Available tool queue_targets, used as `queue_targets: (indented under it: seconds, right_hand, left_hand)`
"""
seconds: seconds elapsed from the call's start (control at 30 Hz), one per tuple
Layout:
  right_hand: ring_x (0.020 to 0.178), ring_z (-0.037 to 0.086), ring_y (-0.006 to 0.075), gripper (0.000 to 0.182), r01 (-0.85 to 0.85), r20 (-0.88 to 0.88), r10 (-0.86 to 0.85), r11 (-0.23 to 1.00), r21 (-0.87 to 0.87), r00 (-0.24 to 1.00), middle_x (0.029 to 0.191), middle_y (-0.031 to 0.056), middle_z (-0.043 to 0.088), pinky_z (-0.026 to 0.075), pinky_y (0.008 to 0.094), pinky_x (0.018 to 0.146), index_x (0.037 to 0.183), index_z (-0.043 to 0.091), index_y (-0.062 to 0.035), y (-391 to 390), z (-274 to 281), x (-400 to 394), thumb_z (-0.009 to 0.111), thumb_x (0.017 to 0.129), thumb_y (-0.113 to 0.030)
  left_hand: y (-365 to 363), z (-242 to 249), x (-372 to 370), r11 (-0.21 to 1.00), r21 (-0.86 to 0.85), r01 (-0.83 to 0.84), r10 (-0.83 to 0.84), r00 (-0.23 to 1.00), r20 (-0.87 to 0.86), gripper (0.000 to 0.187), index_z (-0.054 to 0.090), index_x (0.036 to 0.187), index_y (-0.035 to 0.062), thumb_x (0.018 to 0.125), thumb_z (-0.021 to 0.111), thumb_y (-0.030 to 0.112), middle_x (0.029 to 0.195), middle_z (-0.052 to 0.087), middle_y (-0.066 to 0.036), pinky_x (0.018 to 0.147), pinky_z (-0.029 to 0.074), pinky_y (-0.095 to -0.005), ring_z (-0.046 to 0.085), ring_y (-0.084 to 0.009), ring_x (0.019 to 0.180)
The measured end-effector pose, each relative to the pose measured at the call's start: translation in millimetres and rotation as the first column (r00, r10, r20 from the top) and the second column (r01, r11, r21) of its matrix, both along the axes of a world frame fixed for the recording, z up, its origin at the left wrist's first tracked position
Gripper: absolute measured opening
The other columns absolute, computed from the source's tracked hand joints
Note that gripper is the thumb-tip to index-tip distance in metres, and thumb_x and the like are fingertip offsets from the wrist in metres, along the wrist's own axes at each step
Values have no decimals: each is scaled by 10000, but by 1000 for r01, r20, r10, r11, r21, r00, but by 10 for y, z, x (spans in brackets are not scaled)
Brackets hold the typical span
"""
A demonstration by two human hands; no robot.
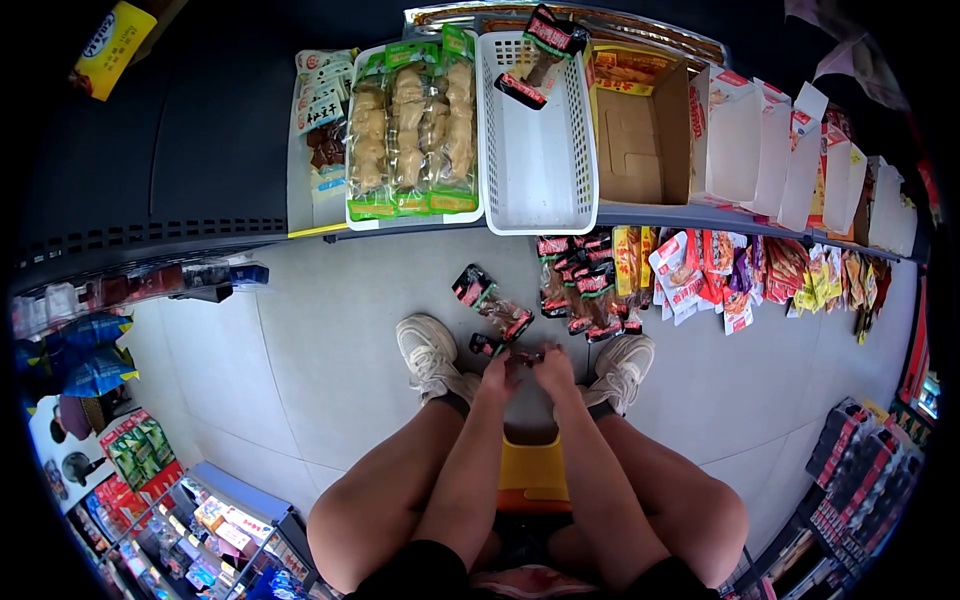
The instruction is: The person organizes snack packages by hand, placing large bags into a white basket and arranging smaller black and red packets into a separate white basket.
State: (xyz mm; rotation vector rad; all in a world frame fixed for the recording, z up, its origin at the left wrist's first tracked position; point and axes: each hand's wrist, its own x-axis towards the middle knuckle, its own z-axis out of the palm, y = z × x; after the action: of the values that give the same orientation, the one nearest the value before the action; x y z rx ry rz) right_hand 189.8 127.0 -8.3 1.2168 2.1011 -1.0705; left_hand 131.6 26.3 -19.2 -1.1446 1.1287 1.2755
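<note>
Far left: glossy blue bags (95,370) with crinkled film hang beside the floor; their edges fade into the dark rim of the view.
Left basket: rigid white plastic (352,205), with slotted walls, packed with clear, shiny green-edged pouches (408,140) of lumpy tan pieces.
Left shoe: off-white, laced and rounded (428,350), flat on smooth grey floor tiles (350,300).
Loose pouches: slim, glossy, black and red with clear middles (490,300), on the floor just ahead of the left hand, one lying across another.
Left hand: fingers bent inward (502,372) at one end of a small dark-red packet (524,360), seemingly pinching it; the exact grip is hard to make out.
Packet: between the two hands, above the floor and in front of the yellow stool (533,470); fingers cover its ends and its print is too small to read.
Right basket: white, perforated plastic (540,190), with one black-and-red pouch (542,60) tilted at its far end.
Right hand: fingers curled (553,368) toward the packet's other end; whether they press on it, I cannot tell.
Pouch pile: crinkly black-and-red film (580,285), overlapping on the floor beyond the right shoe (622,372).
Brown carton: open, matte cardboard (640,130), on the shelf right of the right basket.
Far right: white cartons (735,140) stand in a row, the last ones blurred; colourful packets (700,275) lie below them.
</note>
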Motion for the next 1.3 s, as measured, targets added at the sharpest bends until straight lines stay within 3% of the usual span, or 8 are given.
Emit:
queue_targets:
  seconds: [0.23, 0.4, 0.63, 0.87, 0.97, 1.07, 1.1, 1.3]
  right_hand:
    - [834, 545, 328, 188, -26, -43, 20, 989, -144, 999, 890, 175, 558, 438, 385, 739, 813, 612, -86, 22, 228, -117, 570, 634, -126]
    - [834, 546, 333, 173, -177, -157, 146, 961, -211, 977, 831, 183, 580, 435, 392, 731, 795, 605, -70, 108, 223, -127, 489, 702, -159]
    - [721, 580, 255, 128, -198, -272, 132, 952, -235, 953, 753, 131, 604, 444, 323, 645, 755, 608, -52, 328, 636, -125, 576, 636, -89]
    - [725, 580, 217, 302, -616, -218, 581, 772, -156, 784, 782, 135, 610, 448, 308, 658, 842, 618, -44, 804, 1462, -528, 649, 590, -207]
    - [703, 572, 194, 387, -552, -339, 508, 833, -41, 792, 770, 115, 601, 447, 299, 623, 864, 586, 2, 1062, 1881, -779, 683, 598, -262]
    - [664, 517, 94, 342, -502, -344, 413, 832, -234, 844, 700, 31, 545, 440, 242, 564, 870, 558, -33, 1280, 2535, -1073, 669, 671, -289]
    - [709, 537, 96, 319, -338, -425, 120, 807, -485, 897, 773, 26, 561, 448, 236, 582, 910, 551, -40, 1369, 2606, -1142, 647, 712, -272]
    - [815, 551, 144, 362, -161, -422, -134, 789, -593, 897, 849, 66, 539, 494, 289, 720, 906, 513, 15, 1509, 2902, -1310, 637, 737, -281]
  left_hand:
    - [-85, -18, 43, 986, -156, -51, 51, 999, -3, 287, 534, 911, 137, 786, 480, 389, 910, 527, -19, 838, 304, -379, 423, -158, 954]
    - [-220, 168, -105, 998, 67, 8, -8, 1000, 7, 255, 532, 757, 159, 737, 600, 404, 684, 527, 40, 608, 358, -276, 456, -99, 597]
    - [-100, 827, -349, 964, 153, 220, -170, 944, -282, 308, 569, 838, 139, 652, 713, 338, 687, 512, 61, 527, 336, -192, 432, -40, 578]
    - [181, 1856, -961, 551, -25, 834, -649, 409, -642, 367, 565, 1009, 135, 703, 668, 308, 919, 579, 30, 678, 370, -232, 495, -70, 823]
    - [343, 2164, -1234, 435, -6, 900, -634, 302, -712, 347, 563, 1002, 126, 716, 656, 299, 938, 575, 16, 756, 397, -268, 521, -103, 878]
    - [480, 2482, -1409, 351, -24, 936, -600, 205, -774, 345, 557, 1001, 121, 725, 648, 308, 941, 574, 6, 743, 408, -269, 530, -103, 863]
    - [554, 2579, -1461, 345, -33, 938, -594, 191, -782, 345, 557, 1001, 121, 725, 648, 308, 941, 574, 6, 743, 408, -269, 530, -103, 863]
    - [878, 3014, -1451, 485, 32, 874, -457, 284, -843, 394, 492, 1056, 62, 740, 643, 241, 942, 557, -23, 717, 450, -257, 534, -99, 854]
